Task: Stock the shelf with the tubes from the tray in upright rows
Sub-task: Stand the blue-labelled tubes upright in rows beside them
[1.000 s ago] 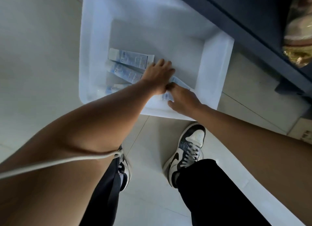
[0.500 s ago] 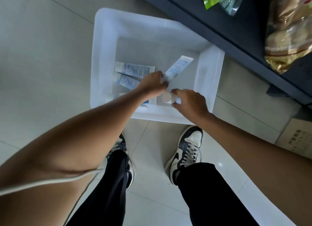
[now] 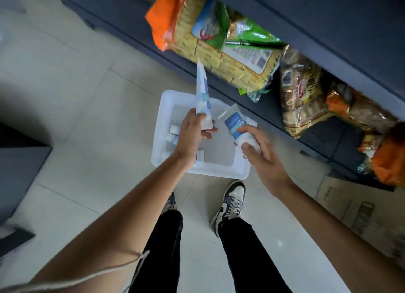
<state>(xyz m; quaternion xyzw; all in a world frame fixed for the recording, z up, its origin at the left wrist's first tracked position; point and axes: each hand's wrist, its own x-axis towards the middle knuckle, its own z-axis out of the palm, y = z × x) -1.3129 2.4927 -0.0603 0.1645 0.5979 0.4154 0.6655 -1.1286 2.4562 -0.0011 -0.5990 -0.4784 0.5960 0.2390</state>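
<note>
A white tray (image 3: 223,172) stands on the floor in front of my feet. My left hand (image 3: 192,135) grips a blue-and-white tube (image 3: 202,93) near its cap, the crimped end pointing up. My right hand (image 3: 260,154) holds a second blue-and-white tube (image 3: 236,126) by its cap end, tilted up and to the left. Both tubes hang above the tray. A few more tubes (image 3: 174,135) lie in the tray's left part, partly hidden by my left hand. The dark shelf (image 3: 291,115) runs diagonally behind the tray.
The low shelf carries cracker packs (image 3: 221,51) and bagged snacks (image 3: 304,93). A dark shelf board (image 3: 328,29) hangs above them. A cardboard box (image 3: 368,213) sits on the floor at right, a dark cabinet (image 3: 19,172) at left. My two shoes stand just before the tray.
Both hands have risen out of the tray, each with a tube. The left tube swung from slanted to nearly upright. The view has tipped up, showing more of the shelf.
</note>
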